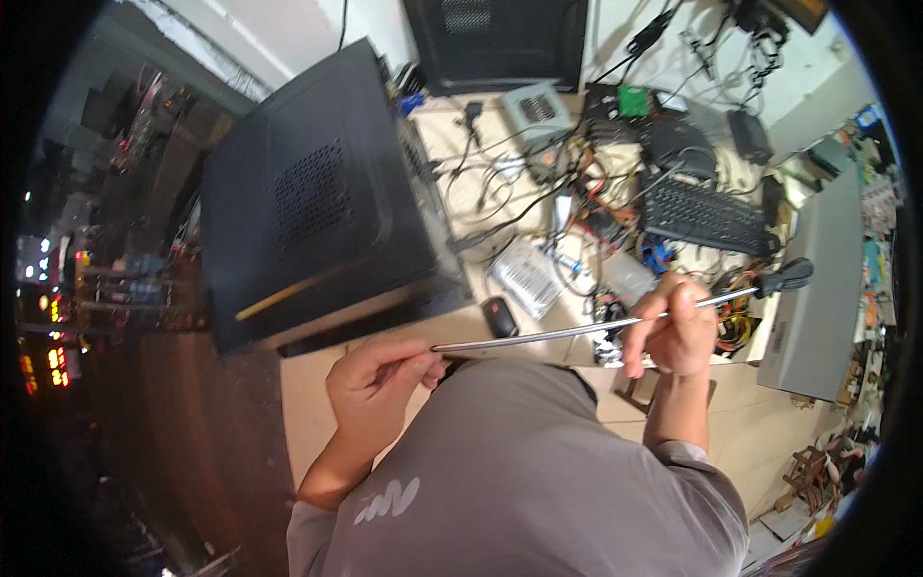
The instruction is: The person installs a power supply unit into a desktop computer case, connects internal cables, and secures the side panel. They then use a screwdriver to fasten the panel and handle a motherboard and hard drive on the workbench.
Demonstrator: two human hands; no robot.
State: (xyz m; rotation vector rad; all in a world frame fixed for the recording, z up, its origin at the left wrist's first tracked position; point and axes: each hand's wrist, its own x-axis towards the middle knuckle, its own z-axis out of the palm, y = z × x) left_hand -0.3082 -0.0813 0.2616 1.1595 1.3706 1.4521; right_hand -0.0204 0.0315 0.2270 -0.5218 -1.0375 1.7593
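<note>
Pinch grip, two-handed, on one long screwdriver [567,333].

Left hand [377,383]: thumb and fingertips pressed together on the tip end of the shaft.

Right hand [678,338]: thumb and fingers closed on the shaft, well apart from the left hand and nearer the handle; remaining fingers loosely curled.

Screwdriver: bright metal shaft, slim and straight, spanning the gap between the hands and rising slightly toward the right; black handle [786,277] clear of the right hand, on its outer side. Held in front of the wearer's grey shirt [538,471], close to the near edge of the worktable [440,130].

Beyond the left hand: one large black computer case [255,183], with a perforated vent patch on the face in view.

Between the hands, just beyond the shaft: one black mouse [499,317]; next to it, one flat silvery box with a printed label [527,277].

Beyond the right hand: one black keyboard [707,213], set at a slant; loose cables tangled to its left; a yellow-and-black wire bundle [735,327] just beside the hand, on the outer side.

Farther beyond the grip: one grey metal box with a round fan grille [536,111]; one small green board [633,101].

Right of the handle: one large grey panel [817,288].
</note>
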